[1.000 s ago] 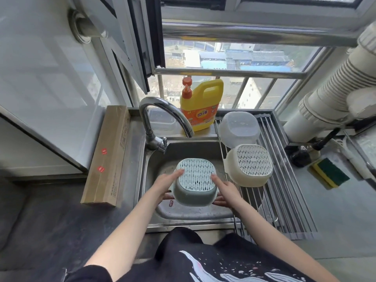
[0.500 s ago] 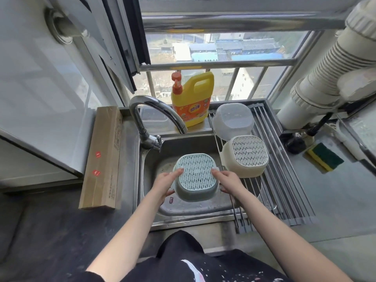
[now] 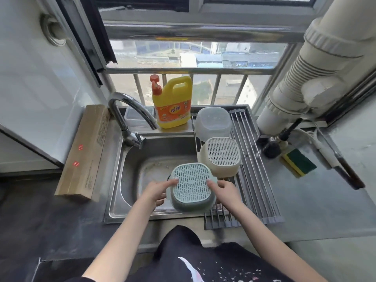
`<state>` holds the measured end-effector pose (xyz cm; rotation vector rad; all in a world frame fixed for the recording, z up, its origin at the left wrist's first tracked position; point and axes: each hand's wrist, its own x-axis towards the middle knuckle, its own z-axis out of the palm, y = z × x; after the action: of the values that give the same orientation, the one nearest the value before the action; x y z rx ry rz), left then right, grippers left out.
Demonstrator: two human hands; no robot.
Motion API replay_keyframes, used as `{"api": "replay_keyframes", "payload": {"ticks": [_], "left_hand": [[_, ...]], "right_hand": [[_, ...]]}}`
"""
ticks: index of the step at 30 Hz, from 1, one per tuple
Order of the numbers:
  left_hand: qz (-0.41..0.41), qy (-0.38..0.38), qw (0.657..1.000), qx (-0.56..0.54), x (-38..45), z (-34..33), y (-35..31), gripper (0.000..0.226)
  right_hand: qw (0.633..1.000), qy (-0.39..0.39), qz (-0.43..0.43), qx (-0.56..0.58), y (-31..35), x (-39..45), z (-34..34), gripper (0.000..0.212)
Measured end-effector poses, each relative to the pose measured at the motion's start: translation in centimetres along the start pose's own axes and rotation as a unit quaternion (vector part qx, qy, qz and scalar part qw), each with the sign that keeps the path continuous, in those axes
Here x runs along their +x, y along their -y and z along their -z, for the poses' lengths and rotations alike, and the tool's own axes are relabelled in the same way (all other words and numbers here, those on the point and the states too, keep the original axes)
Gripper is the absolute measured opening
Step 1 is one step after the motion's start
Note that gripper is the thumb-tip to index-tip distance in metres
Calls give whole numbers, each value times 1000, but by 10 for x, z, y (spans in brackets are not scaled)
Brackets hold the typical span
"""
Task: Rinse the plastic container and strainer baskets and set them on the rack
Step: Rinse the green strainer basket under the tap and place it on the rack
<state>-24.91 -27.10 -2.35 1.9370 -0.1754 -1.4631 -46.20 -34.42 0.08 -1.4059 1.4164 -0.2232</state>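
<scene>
Both hands (image 3: 156,192) hold upturned green strainer basket (image 3: 192,185).

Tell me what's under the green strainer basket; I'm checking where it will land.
Under the green strainer basket: sink on its left, rack bars on its right. Both hands, left hand and right hand, grip it. Whatever is directly beneath is covered.

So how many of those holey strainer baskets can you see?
2. A green strainer basket is upside down between the left hand and right hand, at the sink's right edge. A cream strainer basket sits upside down on the rack.
</scene>
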Motion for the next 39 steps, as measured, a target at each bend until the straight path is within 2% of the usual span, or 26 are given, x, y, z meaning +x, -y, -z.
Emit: {"api": "replay_keyframes", "payload": {"ticks": [6, 10, 17, 20, 25, 30, 33, 37, 39], "left_hand": [[-4, 2, 1000, 2, -14, -45, 13, 87], [-13, -9, 1000, 2, -22, -74, 23, 77], [-64, -38, 996, 46, -28, -115, 25, 73], [-70, -47, 996, 43, -28, -125, 27, 78], [-76, -56, 994, 59, -33, -137, 28, 86], [-87, -58, 988, 116, -30, -138, 26, 81], [-93, -57, 979, 174, -30, -142, 24, 69], [-104, -55, 963, 242, -35, -153, 19, 65], [-104, -42, 960, 256, -35, -152, 19, 65]], "right_hand": [[1000, -17, -3, -4, -26, -12, 33, 39], [1000, -19, -11, -9, -43, -17, 56, 42], [999, 10, -42, -17, -65, -15, 82, 45], [999, 19, -41, -20, -65, -13, 88, 41], [997, 1, -47, -54, -67, -5, 92, 52], [991, -28, -38, -124, -77, 3, 83, 52], [989, -50, -31, -137, -77, 7, 79, 53], [967, -59, -26, -247, -67, 7, 72, 37], [953, -41, -43, -298, -62, 11, 74, 37]]}}
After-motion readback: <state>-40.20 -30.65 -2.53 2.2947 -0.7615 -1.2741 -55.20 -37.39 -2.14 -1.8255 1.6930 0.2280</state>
